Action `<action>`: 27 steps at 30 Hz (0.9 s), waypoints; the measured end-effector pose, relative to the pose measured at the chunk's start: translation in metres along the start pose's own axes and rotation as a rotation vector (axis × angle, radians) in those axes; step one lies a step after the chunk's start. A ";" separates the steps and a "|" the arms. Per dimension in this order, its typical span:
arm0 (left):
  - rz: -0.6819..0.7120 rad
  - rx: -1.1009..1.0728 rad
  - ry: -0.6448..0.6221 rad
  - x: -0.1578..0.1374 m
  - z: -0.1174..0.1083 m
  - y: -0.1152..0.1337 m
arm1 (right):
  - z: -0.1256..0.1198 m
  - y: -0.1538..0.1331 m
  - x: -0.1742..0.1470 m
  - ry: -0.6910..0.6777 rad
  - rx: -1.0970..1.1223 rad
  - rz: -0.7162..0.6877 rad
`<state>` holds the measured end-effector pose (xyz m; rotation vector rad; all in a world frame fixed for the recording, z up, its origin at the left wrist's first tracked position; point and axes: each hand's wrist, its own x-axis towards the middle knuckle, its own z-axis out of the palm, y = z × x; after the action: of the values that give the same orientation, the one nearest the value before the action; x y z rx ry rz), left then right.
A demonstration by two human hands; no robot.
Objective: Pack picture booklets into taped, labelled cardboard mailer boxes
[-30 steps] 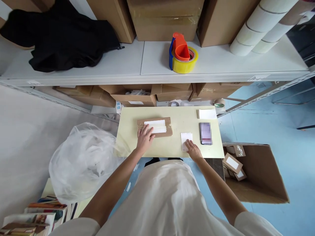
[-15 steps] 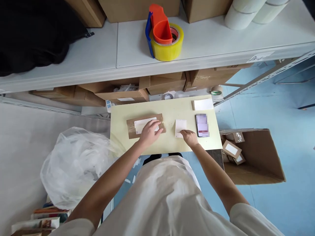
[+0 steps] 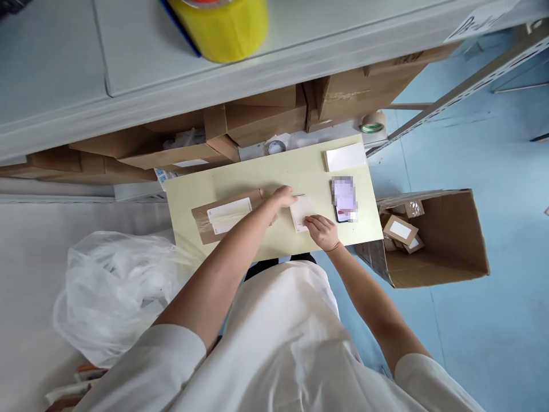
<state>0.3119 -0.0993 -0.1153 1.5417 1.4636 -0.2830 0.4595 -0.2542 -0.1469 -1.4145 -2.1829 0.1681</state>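
Note:
A white paper label (image 3: pixel 302 209) is at the middle of the pale yellow table (image 3: pixel 189 189). My left hand (image 3: pixel 283 198) has its fingers closed at the label's upper left corner. Pinched at the lower right part of the label is my right hand (image 3: pixel 322 231). Left of both hands lies a flat brown cardboard box (image 3: pixel 203 229), its right end partly hidden by my left forearm. On the box's top sits a white label (image 3: pixel 229 214). A phone (image 3: pixel 343 197) with a blurred screen lies just right of the label.
A stack of white labels (image 3: pixel 345 157) lies at the table's far right. A large open carton (image 3: pixel 450 240) with small boxes stands right of the table. Clear plastic bags (image 3: pixel 115 286) fill the left side. Above the far edge runs a grey shelf (image 3: pixel 146 51) bearing yellow tape (image 3: pixel 231 31).
My left hand has left the cardboard box and moved right to the label's corner. The label is now tilted between both hands. The whole view has shifted and turned.

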 end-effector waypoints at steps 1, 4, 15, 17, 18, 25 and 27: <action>0.003 -0.008 -0.006 0.003 0.002 -0.002 | 0.001 0.001 0.000 -0.002 0.012 0.006; 0.017 0.007 -0.002 0.008 0.006 -0.003 | 0.004 0.005 0.001 -0.004 0.026 0.012; 0.347 -0.269 0.080 -0.003 -0.038 0.007 | -0.016 0.020 0.037 0.073 0.459 0.618; 0.362 -0.210 0.148 -0.015 -0.050 0.009 | -0.014 0.022 0.050 -0.017 0.575 0.691; 0.381 -0.132 0.230 -0.023 -0.055 0.012 | -0.013 0.022 0.056 -0.059 0.591 0.711; 0.840 0.604 0.235 -0.064 -0.056 0.049 | -0.007 0.011 0.074 -0.016 0.444 0.541; 0.863 0.730 0.181 -0.061 -0.053 0.052 | -0.006 0.010 0.070 0.004 0.481 0.492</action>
<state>0.3188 -0.0900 -0.0204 2.6858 0.6982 -0.1559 0.4487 -0.1892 -0.1206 -1.6123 -1.5964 0.8039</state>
